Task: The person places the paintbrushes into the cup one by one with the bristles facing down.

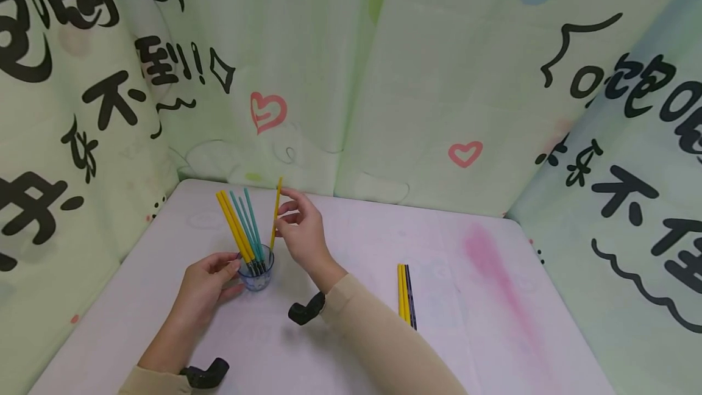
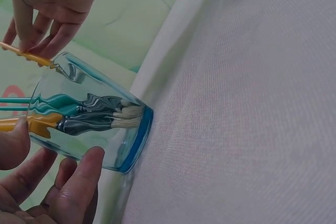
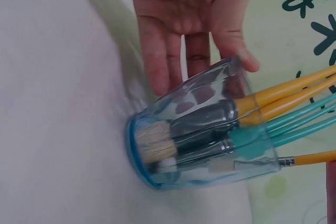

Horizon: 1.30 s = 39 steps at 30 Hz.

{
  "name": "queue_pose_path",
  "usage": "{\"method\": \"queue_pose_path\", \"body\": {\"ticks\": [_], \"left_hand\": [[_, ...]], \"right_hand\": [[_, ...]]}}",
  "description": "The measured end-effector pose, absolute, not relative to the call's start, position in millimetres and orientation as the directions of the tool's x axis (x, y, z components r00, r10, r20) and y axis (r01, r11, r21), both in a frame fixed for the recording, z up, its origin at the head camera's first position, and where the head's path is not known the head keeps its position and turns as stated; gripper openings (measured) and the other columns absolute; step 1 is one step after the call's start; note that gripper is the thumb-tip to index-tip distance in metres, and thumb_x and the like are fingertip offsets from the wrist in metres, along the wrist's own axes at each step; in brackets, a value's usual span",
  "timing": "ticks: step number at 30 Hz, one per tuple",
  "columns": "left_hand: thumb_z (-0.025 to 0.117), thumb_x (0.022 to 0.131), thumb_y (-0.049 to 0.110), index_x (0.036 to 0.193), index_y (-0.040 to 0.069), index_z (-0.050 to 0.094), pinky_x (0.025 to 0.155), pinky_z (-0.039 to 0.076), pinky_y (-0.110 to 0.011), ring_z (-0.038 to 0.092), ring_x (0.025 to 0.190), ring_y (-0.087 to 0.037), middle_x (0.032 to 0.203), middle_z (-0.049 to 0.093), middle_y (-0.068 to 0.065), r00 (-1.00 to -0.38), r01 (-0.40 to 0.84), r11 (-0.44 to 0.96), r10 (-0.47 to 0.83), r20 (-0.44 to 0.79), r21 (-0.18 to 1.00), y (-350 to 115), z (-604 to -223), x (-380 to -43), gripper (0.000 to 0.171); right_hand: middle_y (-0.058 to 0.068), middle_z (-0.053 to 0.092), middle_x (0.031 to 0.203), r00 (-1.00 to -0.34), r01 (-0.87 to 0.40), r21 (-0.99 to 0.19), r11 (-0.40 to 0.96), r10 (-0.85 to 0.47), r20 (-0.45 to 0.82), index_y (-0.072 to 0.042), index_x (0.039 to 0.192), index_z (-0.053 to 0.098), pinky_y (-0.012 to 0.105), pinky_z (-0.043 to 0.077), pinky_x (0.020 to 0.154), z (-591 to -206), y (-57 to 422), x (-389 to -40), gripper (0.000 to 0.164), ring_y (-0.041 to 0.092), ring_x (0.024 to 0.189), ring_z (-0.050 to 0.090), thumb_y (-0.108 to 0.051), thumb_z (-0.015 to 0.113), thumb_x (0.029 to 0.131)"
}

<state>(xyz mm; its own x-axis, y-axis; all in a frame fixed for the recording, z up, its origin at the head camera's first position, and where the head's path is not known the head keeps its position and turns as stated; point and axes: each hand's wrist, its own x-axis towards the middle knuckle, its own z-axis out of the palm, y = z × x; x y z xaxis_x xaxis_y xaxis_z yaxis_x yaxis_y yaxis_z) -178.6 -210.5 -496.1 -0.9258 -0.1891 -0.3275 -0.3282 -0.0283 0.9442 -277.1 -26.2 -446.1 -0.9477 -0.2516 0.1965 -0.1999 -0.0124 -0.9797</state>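
A clear cup with a blue base point(image 1: 256, 280) stands on the table, holding several paintbrushes bristle-end down. Yellow-handled brushes point(image 1: 234, 224) and teal-handled brushes point(image 1: 250, 219) lean to the left in it. My left hand point(image 1: 202, 282) holds the cup from the left, thumb at the rim and fingers along its side. Over the cup's right side, my right hand point(image 1: 304, 233) pinches a thin yellow paintbrush point(image 1: 276, 212) by its handle. In the left wrist view, that brush's metal ferrule point(image 2: 71, 72) is inside the rim; the bristles of the other brushes point(image 2: 127, 116) reach near the base.
To the right, yellow brushes point(image 1: 403, 291) and a dark-handled one point(image 1: 411, 300) lie side by side, partly covered by my right sleeve point(image 1: 384, 340). The table point(image 1: 466, 322) has a pale cloth with a pink streak. Printed curtains point(image 1: 384, 108) enclose its back and sides.
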Motion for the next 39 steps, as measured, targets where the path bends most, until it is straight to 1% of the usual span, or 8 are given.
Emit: {"method": "queue_pose_path", "body": {"ticks": [9,14,17,20,23,26,33,39], "left_hand": [[0.064,0.11,0.021,0.148,-0.002,0.057,0.088,0.068,-0.032,0.063,0.104,-0.017,0.123,0.061,-0.01,-0.926,-0.331,-0.011,-0.189,-0.327,0.944,-209,-493,-178,0.045],[0.065,0.109,0.02,0.149,-0.004,0.055,0.087,0.069,-0.032,0.064,0.101,-0.013,0.12,0.063,-0.007,-0.93,-0.321,-0.035,-0.179,-0.322,0.946,-209,-496,-179,0.047],[0.065,0.109,0.019,0.149,-0.003,0.055,0.087,0.069,-0.033,0.064,0.1,-0.013,0.12,0.063,-0.007,-0.929,-0.323,-0.034,-0.179,-0.324,0.946,-209,-496,-179,0.047],[0.064,0.11,0.019,0.149,-0.004,0.055,0.087,0.069,-0.033,0.064,0.101,-0.013,0.122,0.062,-0.008,-0.929,-0.324,-0.026,-0.184,-0.323,0.946,-209,-496,-179,0.047],[0.064,0.11,0.019,0.149,-0.004,0.054,0.087,0.069,-0.032,0.064,0.101,-0.014,0.122,0.062,-0.009,-0.929,-0.321,-0.015,-0.189,-0.318,0.947,-210,-495,-179,0.047],[0.064,0.109,0.017,0.149,-0.005,0.054,0.086,0.069,-0.032,0.064,0.1,-0.013,0.12,0.062,-0.008,-0.93,-0.32,-0.014,-0.189,-0.317,0.947,-210,-495,-178,0.047],[0.065,0.109,0.019,0.148,-0.005,0.055,0.087,0.069,-0.031,0.065,0.099,-0.013,0.118,0.062,-0.008,-0.932,-0.319,-0.016,-0.175,-0.317,0.948,-209,-496,-178,0.047],[0.064,0.11,0.02,0.149,-0.004,0.055,0.088,0.068,-0.031,0.066,0.1,-0.013,0.122,0.061,-0.01,-0.931,-0.327,0.005,-0.171,-0.322,0.945,-209,-495,-176,0.047]], "right_hand": [[0.007,0.065,0.108,-0.934,-0.217,-0.971,0.102,-0.312,0.176,-0.025,0.148,0.064,0.03,0.069,0.078,-454,-30,-272,0.062,0.015,0.087,0.064,0.011,0.066,0.098],[0.009,0.073,0.12,-0.936,-0.217,-0.956,0.197,-0.32,0.146,-0.028,0.152,0.06,0.03,0.068,0.085,-457,-27,-268,0.063,0.016,0.096,0.073,0.005,0.068,0.099],[0.009,0.074,0.132,-0.935,-0.188,-0.956,0.224,-0.34,0.104,-0.028,0.155,0.057,0.034,0.067,0.093,-459,-21,-265,0.064,0.023,0.11,0.077,0.001,0.068,0.1],[0.01,0.072,0.141,-0.927,-0.173,-0.96,0.219,-0.367,0.083,-0.026,0.158,0.055,0.038,0.066,0.099,-461,-13,-263,0.065,0.034,0.122,0.074,0.001,0.067,0.1],[0.011,0.069,0.147,-0.918,-0.168,-0.965,0.2,-0.388,0.08,-0.023,0.158,0.054,0.041,0.064,0.105,-463,-4,-263,0.065,0.042,0.13,0.069,0.003,0.066,0.1],[0.013,0.067,0.149,-0.914,-0.155,-0.971,0.183,-0.399,0.071,-0.022,0.159,0.053,0.043,0.062,0.108,-465,4,-262,0.066,0.045,0.133,0.067,0.005,0.065,0.1],[0.009,0.065,0.152,-0.925,-0.064,-0.986,0.152,-0.379,0.002,-0.028,0.16,0.052,0.046,0.067,0.096,-465,29,-254,0.066,0.043,0.138,0.064,-0.002,0.066,0.1],[0.012,0.063,0.155,-0.93,-0.021,-0.991,0.133,-0.365,-0.029,-0.03,0.16,0.051,0.047,0.069,0.089,-463,50,-247,0.066,0.044,0.136,0.065,-0.005,0.066,0.101]]}}
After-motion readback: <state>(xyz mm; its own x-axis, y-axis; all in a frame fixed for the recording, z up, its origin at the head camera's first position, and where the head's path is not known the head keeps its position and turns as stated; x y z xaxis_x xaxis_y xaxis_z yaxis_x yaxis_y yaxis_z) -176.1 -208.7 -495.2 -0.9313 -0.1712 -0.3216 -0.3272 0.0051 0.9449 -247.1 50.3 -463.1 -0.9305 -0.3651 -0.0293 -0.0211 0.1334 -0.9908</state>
